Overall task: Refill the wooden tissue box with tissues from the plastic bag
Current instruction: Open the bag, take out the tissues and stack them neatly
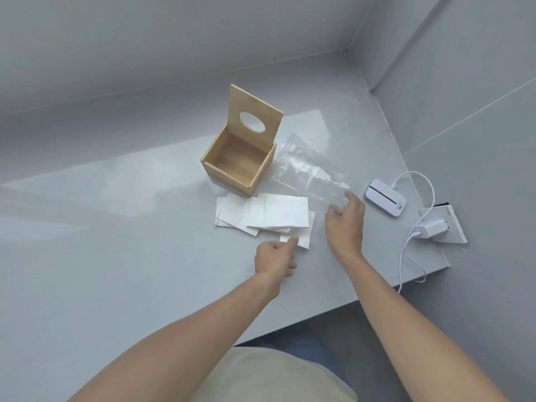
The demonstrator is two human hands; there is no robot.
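Observation:
The wooden tissue box (237,165) stands open and empty on the grey counter, its lid with an oval hole tilted up at the back. A spread pile of white tissues (269,214) lies just in front of it. The clear plastic bag (307,169) lies flat to the right of the box and looks empty. My left hand (275,256) pinches the near corner of a tissue at the pile's front edge. My right hand (346,217) hovers with loosely spread fingers at the near end of the bag, just right of the tissues.
A white portable device (384,201) with a cable lies to the right. Beyond it a white charger (433,229) sits on a white socket plate (452,227). The counter's edge (348,303) runs diagonally near my body. Grey walls close in behind and to the right.

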